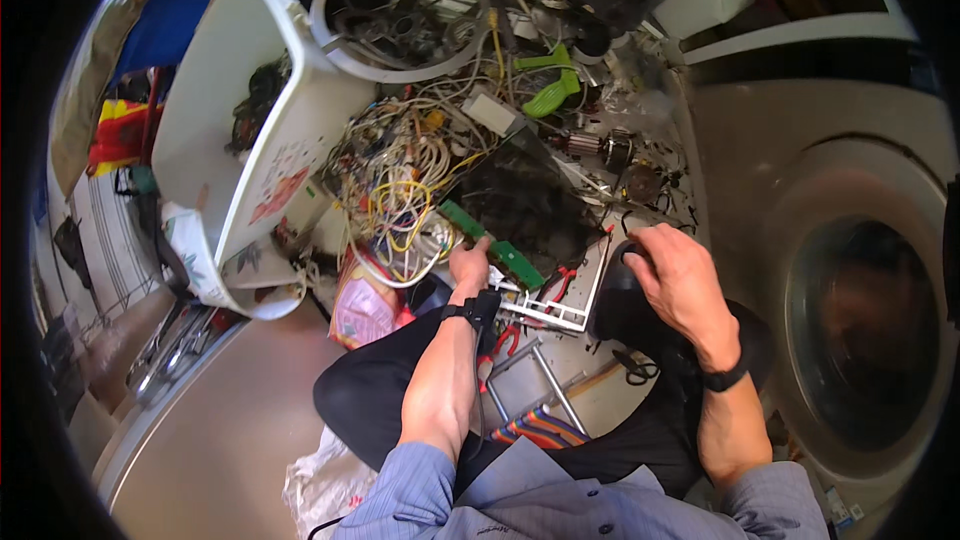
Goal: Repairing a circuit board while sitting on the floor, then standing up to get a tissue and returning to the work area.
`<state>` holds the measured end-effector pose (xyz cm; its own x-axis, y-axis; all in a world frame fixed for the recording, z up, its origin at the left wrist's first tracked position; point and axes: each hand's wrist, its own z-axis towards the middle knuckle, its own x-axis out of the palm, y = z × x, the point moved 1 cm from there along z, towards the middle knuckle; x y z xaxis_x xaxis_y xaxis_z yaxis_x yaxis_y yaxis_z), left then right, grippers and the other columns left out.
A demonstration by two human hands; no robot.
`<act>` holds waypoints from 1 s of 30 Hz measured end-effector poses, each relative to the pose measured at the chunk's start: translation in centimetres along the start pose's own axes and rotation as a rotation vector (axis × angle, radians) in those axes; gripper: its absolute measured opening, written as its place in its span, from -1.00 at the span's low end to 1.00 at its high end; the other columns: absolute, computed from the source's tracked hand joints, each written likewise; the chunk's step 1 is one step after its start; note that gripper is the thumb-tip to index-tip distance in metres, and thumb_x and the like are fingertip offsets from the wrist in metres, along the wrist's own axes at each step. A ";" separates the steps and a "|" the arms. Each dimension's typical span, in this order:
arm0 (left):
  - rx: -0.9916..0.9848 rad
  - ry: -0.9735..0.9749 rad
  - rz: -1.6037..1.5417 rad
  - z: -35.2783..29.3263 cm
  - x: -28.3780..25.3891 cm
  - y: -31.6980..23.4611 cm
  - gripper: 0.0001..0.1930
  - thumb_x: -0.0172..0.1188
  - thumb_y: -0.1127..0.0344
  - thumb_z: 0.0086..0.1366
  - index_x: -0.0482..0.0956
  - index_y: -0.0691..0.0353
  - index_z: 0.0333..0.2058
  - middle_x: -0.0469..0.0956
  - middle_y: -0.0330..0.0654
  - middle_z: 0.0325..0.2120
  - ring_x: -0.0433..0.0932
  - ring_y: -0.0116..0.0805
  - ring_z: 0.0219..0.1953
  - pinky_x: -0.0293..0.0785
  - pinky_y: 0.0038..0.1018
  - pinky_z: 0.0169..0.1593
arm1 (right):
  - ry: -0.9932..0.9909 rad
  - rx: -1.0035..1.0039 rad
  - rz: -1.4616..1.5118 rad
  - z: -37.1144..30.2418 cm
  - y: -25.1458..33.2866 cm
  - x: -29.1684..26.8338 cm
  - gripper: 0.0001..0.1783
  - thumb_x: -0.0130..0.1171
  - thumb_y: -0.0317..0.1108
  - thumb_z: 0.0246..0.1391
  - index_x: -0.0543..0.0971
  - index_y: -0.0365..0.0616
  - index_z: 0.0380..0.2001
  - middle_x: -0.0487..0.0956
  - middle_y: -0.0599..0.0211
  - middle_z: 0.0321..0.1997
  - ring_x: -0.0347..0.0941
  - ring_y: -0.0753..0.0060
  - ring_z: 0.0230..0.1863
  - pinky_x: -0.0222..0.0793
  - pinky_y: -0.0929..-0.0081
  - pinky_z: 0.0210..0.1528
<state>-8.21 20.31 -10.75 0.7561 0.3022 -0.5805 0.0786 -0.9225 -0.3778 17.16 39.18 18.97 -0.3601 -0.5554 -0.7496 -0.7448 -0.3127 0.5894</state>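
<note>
My left hand (pixel 469 267) is closed on the near edge of a long green circuit board (pixel 512 262), with a finger over it. Behind the strip lies a dark, fuzzy-looking slab (pixel 520 202); whether the two are joined is hard to tell. My right hand (pixel 680 275) hovers at the right with bent fingers, a small dark thing at their tips that I cannot make out. Below the board is a white rack-like frame (pixel 560 316). Red-handled pliers (pixel 563 286) lie on it, and another red-handled tool (pixel 508 342) is beside my left wrist.
Tangled wires (pixel 410 185) heap left of the board. Farther left leans a large white bin (pixel 240 110). A white ring (pixel 320 15), a green handle-like piece (pixel 552 90) and a small motor (pixel 600 145) lie beyond. Black scissors (pixel 637 368) rest by my right leg; a round-door washer (pixel 860 280) stands right.
</note>
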 end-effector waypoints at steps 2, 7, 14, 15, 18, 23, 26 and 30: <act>0.029 -0.029 -0.219 1.8 1.1 0.9 -0.65 0.40 0.27 0.18 0.64 0.54 -0.29 0.67 -0.04 -0.33 0.59 -0.31 -0.29 0.48 -0.36 -0.20 | -0.098 -0.012 0.021 -0.3 -0.4 -1.3 -0.73 0.30 -0.44 0.02 0.56 -0.21 -0.17 0.52 0.12 -0.36 0.50 -0.01 -0.27 0.46 0.15 -0.20; 0.127 -0.027 -0.309 -1.4 4.0 -0.1 -0.64 0.36 0.35 0.18 0.67 0.51 -0.12 0.71 -0.03 -0.26 0.63 -0.32 -0.22 0.48 -0.42 -0.07 | -0.297 0.049 -0.007 -3.9 -1.2 -2.9 -0.68 0.33 -0.48 -0.03 0.55 -0.24 -0.16 0.49 0.15 -0.38 0.50 0.03 -0.30 0.45 0.20 -0.24; 0.328 -0.265 -0.003 -1.4 1.2 -1.1 -0.63 0.41 0.20 0.11 0.71 0.38 -0.20 0.71 0.08 -0.34 0.68 -0.09 -0.30 0.52 -0.28 -0.11 | -0.279 -0.032 -0.038 -5.5 0.6 -2.7 -0.70 0.33 -0.44 -0.01 0.55 -0.22 -0.17 0.52 0.16 -0.31 0.51 0.04 -0.26 0.46 0.21 -0.19; 0.310 -0.252 0.054 -1.5 0.8 -1.3 -0.63 0.43 0.20 0.09 0.73 0.35 -0.19 0.71 0.09 -0.35 0.68 -0.10 -0.30 0.52 -0.29 -0.10 | -0.296 -0.059 -0.054 -5.6 0.6 -2.6 -0.71 0.33 -0.45 -0.01 0.55 -0.21 -0.18 0.52 0.17 -0.32 0.51 0.04 -0.26 0.46 0.21 -0.19; 0.348 -0.229 0.144 -2.2 0.3 -1.9 -0.68 0.43 0.15 0.08 0.76 0.26 -0.27 0.71 0.06 -0.42 0.68 -0.05 -0.34 0.53 -0.25 -0.15 | -0.269 -0.036 -0.060 -6.3 0.4 -2.3 -0.73 0.32 -0.43 0.01 0.54 -0.21 -0.20 0.52 0.16 -0.34 0.52 0.03 -0.25 0.46 0.19 -0.19; 0.411 -0.038 0.220 -1.6 -0.7 -2.7 -0.61 0.41 0.04 0.05 0.73 0.31 -0.36 0.68 0.16 -0.38 0.68 0.11 -0.25 0.54 -0.14 -0.11 | -0.266 -0.064 -0.089 -8.0 1.0 -2.0 -0.75 0.30 -0.40 0.02 0.54 -0.20 -0.22 0.52 0.10 -0.35 0.51 -0.03 -0.26 0.45 0.13 -0.19; 0.342 -0.107 0.349 -2.0 0.1 -3.9 -0.54 0.44 0.01 0.04 0.71 0.37 -0.33 0.67 0.23 -0.32 0.67 0.14 -0.19 0.54 -0.12 -0.07 | -0.238 -0.062 -0.129 -9.0 0.6 -1.3 -0.77 0.30 -0.40 0.02 0.53 -0.19 -0.25 0.51 0.10 -0.37 0.51 -0.04 -0.27 0.45 0.10 -0.20; 0.328 -0.147 0.360 -1.3 0.6 -2.8 -0.48 0.45 -0.02 0.02 0.70 0.41 -0.30 0.67 0.24 -0.28 0.66 0.15 -0.16 0.53 -0.10 -0.04 | -0.194 -0.154 -0.135 -10.1 0.4 -0.2 -0.78 0.31 -0.37 0.02 0.50 -0.19 -0.31 0.50 0.09 -0.39 0.52 -0.04 -0.26 0.47 0.08 -0.22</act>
<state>-7.10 22.74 -9.14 0.5963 0.0311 -0.8022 -0.3962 -0.8577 -0.3277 22.57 31.39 22.41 -0.3755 -0.3474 -0.8593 -0.7045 -0.4954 0.5082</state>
